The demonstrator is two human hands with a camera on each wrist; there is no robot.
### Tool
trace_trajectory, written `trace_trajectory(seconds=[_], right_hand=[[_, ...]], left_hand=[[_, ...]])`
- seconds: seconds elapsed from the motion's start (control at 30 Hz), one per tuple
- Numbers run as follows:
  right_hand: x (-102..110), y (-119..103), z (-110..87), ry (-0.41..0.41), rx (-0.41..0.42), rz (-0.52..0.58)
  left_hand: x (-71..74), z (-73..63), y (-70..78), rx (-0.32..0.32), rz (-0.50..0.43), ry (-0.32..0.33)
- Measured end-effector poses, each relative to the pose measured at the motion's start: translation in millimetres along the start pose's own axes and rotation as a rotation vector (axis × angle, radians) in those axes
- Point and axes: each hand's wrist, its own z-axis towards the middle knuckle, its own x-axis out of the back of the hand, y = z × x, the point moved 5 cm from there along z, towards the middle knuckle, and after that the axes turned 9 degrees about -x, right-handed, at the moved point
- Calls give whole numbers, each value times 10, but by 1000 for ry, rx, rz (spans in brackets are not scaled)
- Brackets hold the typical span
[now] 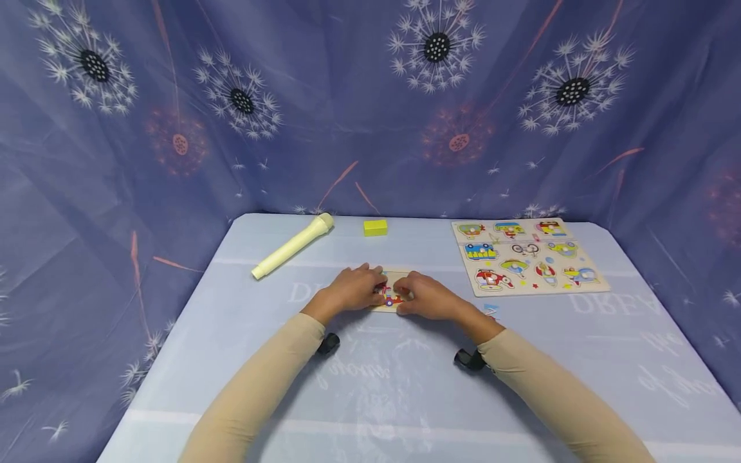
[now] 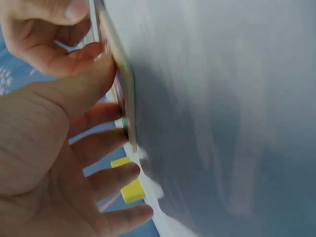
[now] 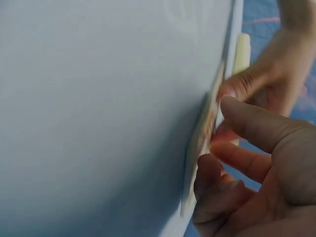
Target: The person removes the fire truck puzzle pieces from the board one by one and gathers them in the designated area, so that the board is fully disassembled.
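A small wooden picture puzzle board [image 1: 389, 307] with a red and blue vehicle picture lies between both hands at the middle of the table. My left hand [image 1: 360, 288] holds its left side; in the left wrist view the thumb and nearest fingertips touch the board [image 2: 129, 94], while the ring and little fingers stand away from it. At the right side, my right hand [image 1: 427, 296] grips the board with thumb and curled fingers, seen close to the board's face [image 3: 201, 140] in the right wrist view. The fingers partly hide the picture.
A pale yellow microphone-shaped stick [image 1: 292, 247] lies at the back left. Behind the hands sits a yellow block [image 1: 375, 227]. A large puzzle board [image 1: 535, 292] with several vehicle pieces lies at the back right. A patterned curtain [image 1: 347, 128] hangs behind the table.
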Motion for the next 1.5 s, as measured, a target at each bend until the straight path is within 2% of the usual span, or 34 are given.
trace_trajectory(seconds=[0.23,0.47,0.77,0.9,1.23,1.4,1.5], right_hand=[[-84,-127,63,47,-63,-74],[-126,-131,64,46,-125,-38],[-102,-104,79,48,-104,58],[-95,-116,94,41,-95,30],[-105,-101,104,21,-56,-104],[-70,-102,81,17,-22,-122],[-8,-74,7,42,-12,-95]], left_hand=[[0,-14,-47,-7,-36,-39],[-26,-52,-55,9,-38,-75],[-48,-25,-50,10,-28,-68],[-44,-39,-52,23,-36,-65],[-59,-36,-46,8,-37,-63],[-58,-36,-50,12,-43,-66],[-57,-41,-53,14,-35,-69]])
